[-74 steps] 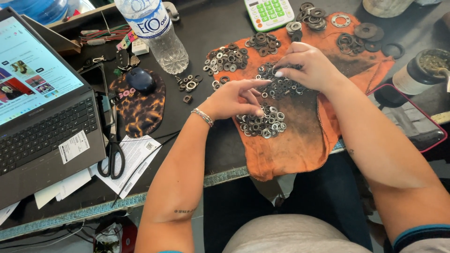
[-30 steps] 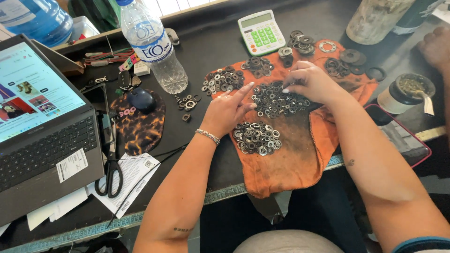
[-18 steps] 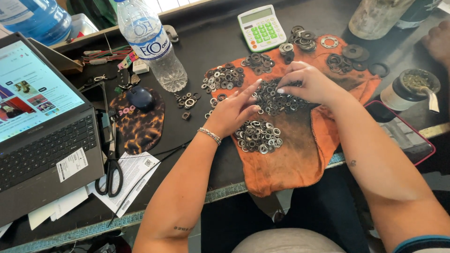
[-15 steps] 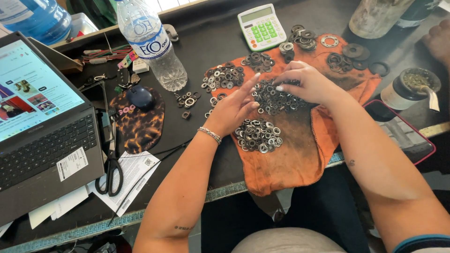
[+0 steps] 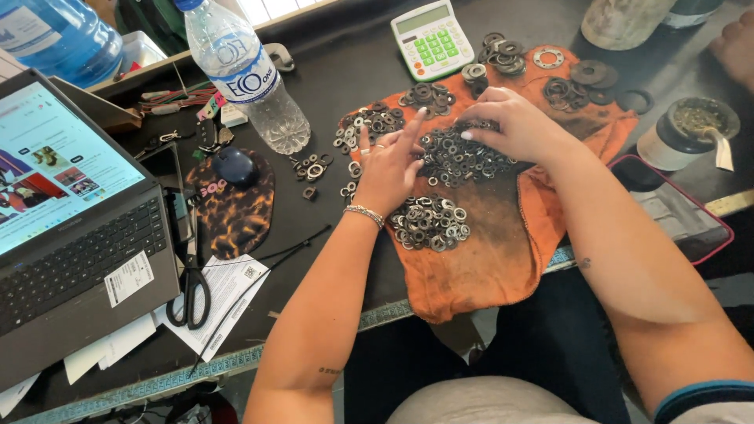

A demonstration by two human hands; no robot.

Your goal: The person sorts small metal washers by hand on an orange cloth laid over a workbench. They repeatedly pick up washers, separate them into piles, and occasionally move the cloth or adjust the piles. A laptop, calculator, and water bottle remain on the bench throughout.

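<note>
From my feed the dark bench [image 5: 353, 71] is crowded nearly to its front edge, where a patterned strip runs; free room is only the bare patch behind the calculator and the strip between bottle and cloth. The open laptop [image 5: 71, 235] fills the left side, its corner over loose papers [image 5: 228, 298] with black scissors [image 5: 191, 286] lying on them. The orange cloth [image 5: 503, 259] hangs over the front edge, stained dark in the middle.

A clear water bottle [image 5: 243, 74] with a blue-and-white band label lies tilted toward the laptop, hemming the left approach. A spotted brown mouse pad [image 5: 236, 212] carries a dark mouse [image 5: 236, 166]. A white calculator [image 5: 433, 38] with green keys sits behind the cloth; a round cup [image 5: 687, 133] stands at right beside a red-rimmed tray [image 5: 683, 228].

My left hand [image 5: 389, 169] rests on the cloth, grip loose, forefinger stretched out to the middle pile of washers [image 5: 463, 153]. My right hand [image 5: 518, 126] lies curled over that same pile; I cannot tell whether its grip pinches any. A second washer heap [image 5: 430, 222] sits just nearer me, apart from both hands.
</note>
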